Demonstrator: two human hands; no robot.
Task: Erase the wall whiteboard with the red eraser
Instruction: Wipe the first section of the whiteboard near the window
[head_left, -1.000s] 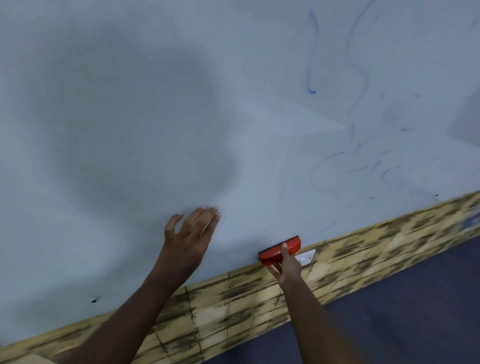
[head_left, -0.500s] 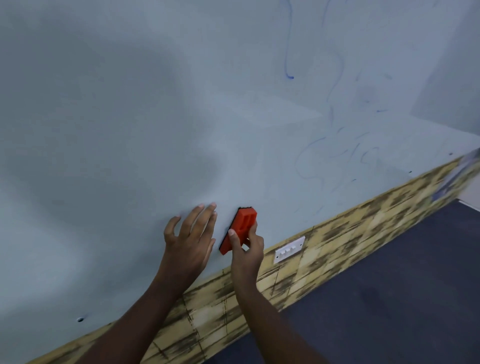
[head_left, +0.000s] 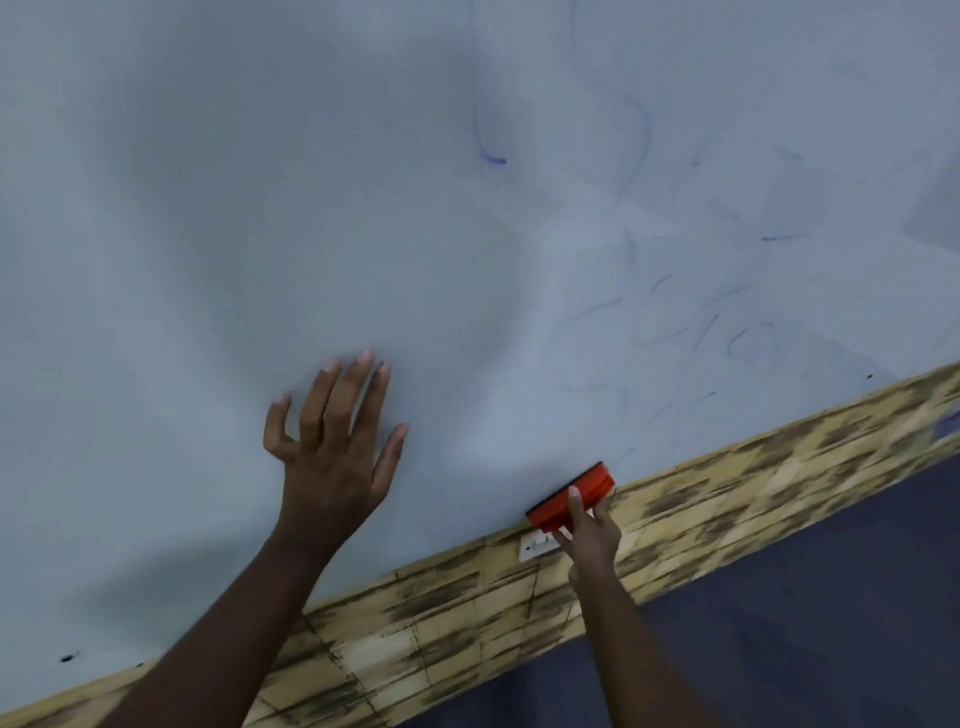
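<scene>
Red eraser (head_left: 570, 498), light and stiff by its look, sits low right on the whiteboard (head_left: 260, 208), your right hand (head_left: 589, 535) fingers clamped on its back, your left hand (head_left: 332, 447) fingers spread flat, centre frame.

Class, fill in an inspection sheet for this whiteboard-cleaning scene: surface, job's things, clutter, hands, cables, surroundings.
Surface: pale wall whiteboard, faint blue marker strokes remaining at right.
Job's things: red rectangular eraser against the board's bottom edge.
Clutter: nothing seen.
Hands: left hand flat on the board, fingers spread; right hand has its grip on the eraser.
Cables: nothing seen; a white wall switch plate sits below the eraser.
Surroundings: yellow brick-pattern wall strip, dark blue floor.
</scene>
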